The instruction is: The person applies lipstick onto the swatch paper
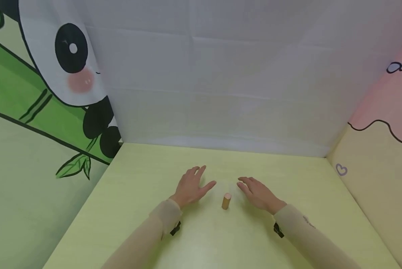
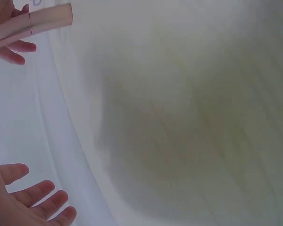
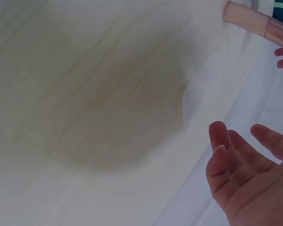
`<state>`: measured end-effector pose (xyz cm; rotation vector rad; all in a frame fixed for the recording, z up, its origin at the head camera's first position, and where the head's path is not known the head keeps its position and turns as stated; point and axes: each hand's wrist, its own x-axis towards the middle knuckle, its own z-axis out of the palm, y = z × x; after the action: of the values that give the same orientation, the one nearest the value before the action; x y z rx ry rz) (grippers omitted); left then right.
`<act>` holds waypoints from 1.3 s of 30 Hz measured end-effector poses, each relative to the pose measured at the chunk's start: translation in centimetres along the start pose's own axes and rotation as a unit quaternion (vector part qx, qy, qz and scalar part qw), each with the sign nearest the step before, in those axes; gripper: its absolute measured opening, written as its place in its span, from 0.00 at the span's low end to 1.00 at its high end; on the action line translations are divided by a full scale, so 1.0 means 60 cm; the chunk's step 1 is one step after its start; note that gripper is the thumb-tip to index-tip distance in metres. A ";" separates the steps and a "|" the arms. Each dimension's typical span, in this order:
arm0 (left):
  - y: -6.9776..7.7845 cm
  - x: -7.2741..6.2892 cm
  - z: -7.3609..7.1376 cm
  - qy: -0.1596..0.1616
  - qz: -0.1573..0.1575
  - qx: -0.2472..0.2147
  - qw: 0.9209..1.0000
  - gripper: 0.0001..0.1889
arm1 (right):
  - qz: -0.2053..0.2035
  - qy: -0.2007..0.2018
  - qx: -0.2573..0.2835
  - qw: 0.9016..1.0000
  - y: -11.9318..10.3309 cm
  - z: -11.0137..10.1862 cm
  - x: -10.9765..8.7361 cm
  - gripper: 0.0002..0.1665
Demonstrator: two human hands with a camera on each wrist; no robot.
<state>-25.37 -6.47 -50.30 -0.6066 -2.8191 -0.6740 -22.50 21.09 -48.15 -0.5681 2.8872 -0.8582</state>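
A small gold-pink lipstick tube stands upright on the pale yellow table, between the two hands. A seam runs around the lipstick in the left wrist view, partway along its body. To its left, the left hand hovers over the table with fingers spread and thumb pointing toward the tube, holding nothing. On the other side, the right hand is held above the table, fingers loosely bent and nothing in them. Both hands are apart from the lipstick.
A plain white sheet with fold creases rises behind the table's back edge. On the left stands a panel with a panda and bamboo drawing. A pink and cream panel borders the right side. Dark straps show at both cuffs.
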 end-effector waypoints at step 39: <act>0.096 -0.047 0.048 -0.009 0.069 -0.146 0.987 0.36 | -0.086 -0.018 0.150 0.985 -0.015 0.081 -0.019 0.23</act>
<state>-20.60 -1.44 -51.31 -0.8499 -2.6826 -1.0666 -20.30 18.30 -51.77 -0.7959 2.6315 -1.2626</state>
